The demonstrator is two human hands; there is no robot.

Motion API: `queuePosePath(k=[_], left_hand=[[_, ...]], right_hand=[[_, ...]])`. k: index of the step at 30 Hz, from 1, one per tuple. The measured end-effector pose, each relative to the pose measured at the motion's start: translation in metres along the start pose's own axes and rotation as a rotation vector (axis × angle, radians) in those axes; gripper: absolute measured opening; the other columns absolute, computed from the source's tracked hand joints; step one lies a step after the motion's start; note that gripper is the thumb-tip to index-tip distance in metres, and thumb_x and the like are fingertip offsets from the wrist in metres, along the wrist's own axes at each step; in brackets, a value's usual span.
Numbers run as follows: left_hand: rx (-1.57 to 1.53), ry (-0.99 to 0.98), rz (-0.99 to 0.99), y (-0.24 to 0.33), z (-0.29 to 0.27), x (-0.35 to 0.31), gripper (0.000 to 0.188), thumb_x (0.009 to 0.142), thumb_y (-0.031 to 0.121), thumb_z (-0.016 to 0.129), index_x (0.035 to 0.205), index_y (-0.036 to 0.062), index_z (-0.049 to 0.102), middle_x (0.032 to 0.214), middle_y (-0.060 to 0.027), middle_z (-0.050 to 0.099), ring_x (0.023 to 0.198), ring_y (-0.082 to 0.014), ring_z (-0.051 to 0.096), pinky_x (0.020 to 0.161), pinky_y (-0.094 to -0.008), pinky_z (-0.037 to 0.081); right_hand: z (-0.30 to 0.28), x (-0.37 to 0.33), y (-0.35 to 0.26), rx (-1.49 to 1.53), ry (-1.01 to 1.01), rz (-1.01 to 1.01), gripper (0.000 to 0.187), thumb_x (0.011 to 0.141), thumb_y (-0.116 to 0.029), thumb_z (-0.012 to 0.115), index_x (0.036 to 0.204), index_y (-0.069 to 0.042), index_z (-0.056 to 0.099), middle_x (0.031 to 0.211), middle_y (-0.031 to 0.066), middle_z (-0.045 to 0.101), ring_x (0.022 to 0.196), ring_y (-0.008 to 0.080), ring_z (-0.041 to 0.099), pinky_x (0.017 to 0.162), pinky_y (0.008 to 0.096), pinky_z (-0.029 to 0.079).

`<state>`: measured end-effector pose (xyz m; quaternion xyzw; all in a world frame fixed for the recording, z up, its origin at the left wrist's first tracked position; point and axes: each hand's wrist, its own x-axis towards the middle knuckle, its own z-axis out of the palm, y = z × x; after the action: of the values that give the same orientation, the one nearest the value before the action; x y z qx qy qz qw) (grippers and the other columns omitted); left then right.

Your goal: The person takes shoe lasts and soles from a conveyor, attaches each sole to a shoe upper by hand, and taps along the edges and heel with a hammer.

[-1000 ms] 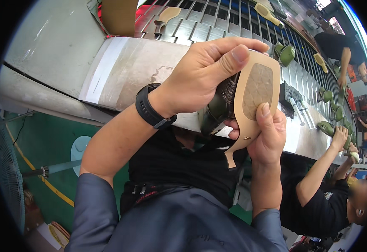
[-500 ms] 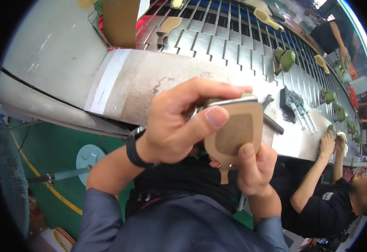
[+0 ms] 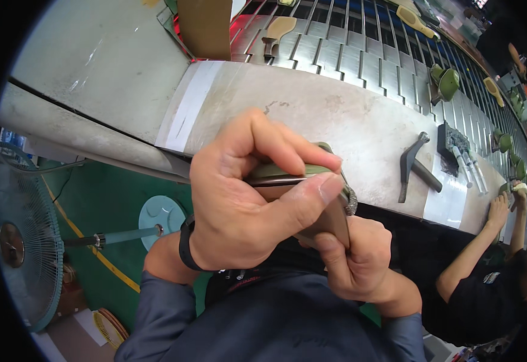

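Observation:
My left hand (image 3: 245,199) wraps over the top of an olive-green shoe with a tan sole (image 3: 311,181), thumb pressed along its edge. My right hand (image 3: 354,265) grips the same shoe from below, fingers curled around its lower end. The shoe is held edge-on in front of my chest, mostly hidden by the fingers. A black band sits on my left wrist.
A grey workbench (image 3: 311,108) runs along a slatted conveyor (image 3: 360,54) carrying tan soles and green shoes. A hammer (image 3: 411,166) and a tool holder (image 3: 456,148) lie on the bench. Another person (image 3: 486,277) works at right. A floor fan (image 3: 22,241) stands at left.
The shoe has been turned from sole-facing-me to edge-on and lowered toward my chest. My left hand has closed over its top.

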<state>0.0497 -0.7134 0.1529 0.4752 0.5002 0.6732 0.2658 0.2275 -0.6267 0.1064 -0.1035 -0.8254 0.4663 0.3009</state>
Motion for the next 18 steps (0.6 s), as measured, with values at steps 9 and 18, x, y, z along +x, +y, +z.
queuePosePath(k=[9,18], left_hand=[[0.235,0.184,0.090,-0.015,-0.017,0.000,0.024,0.087,0.001,0.080,0.106,-0.0005,0.065,0.100,-0.0093,0.073,0.090,-0.0121,0.070,0.081,-0.0279,0.058],[-0.103,0.408,0.041,-0.038,-0.038,-0.008,0.014,0.093,0.001,0.072,0.105,-0.0027,0.066,0.099,-0.0130,0.073,0.093,-0.0216,0.074,0.091,-0.0378,0.060]], right_hand=[[-0.003,0.023,-0.002,0.041,-0.095,0.113,0.019,0.095,-0.018,0.077,0.093,-0.002,0.065,0.066,0.0150,0.060,0.054,0.0340,0.062,0.050,0.0404,0.048],[0.013,0.026,0.025,-0.046,0.056,0.006,0.014,0.096,-0.012,0.076,0.091,-0.001,0.068,0.067,0.0140,0.062,0.055,0.0294,0.063,0.051,0.0384,0.048]])
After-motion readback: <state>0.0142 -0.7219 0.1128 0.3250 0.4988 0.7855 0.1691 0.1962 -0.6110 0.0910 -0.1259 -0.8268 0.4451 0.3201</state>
